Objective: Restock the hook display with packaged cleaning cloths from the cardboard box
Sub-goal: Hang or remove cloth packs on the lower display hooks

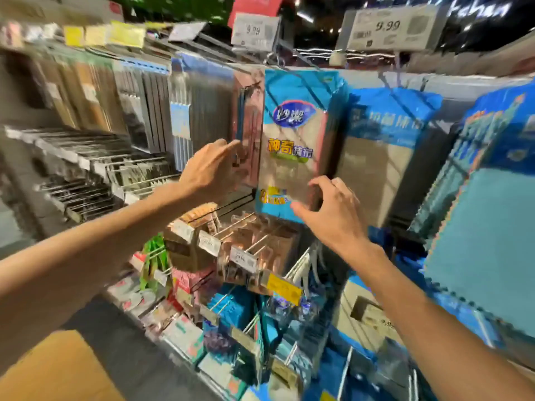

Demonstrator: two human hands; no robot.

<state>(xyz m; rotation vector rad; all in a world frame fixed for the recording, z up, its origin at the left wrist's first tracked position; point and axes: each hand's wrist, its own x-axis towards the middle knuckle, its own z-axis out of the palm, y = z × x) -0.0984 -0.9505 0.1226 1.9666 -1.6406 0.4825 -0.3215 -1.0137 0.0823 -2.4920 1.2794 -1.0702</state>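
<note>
A blue packaged cleaning cloth (292, 140) with a beige cloth behind its clear window hangs on a wire hook (285, 60) of the display, under a 9.99 price tag (254, 31). My right hand (327, 211) pinches the pack's lower right corner between thumb and curled fingers. At the pack's left edge my left hand (211, 169) reaches in with its fingers bent; motion blur hides whether they grip anything. A corner of the cardboard box (55, 369) shows at the lower left.
More blue cloth packs (390, 146) hang to the right under a second price tag (390, 27). Dark flat packs (150, 105) fill hooks on the left. Below, several rows of hooks with price labels (243, 259) jut toward me.
</note>
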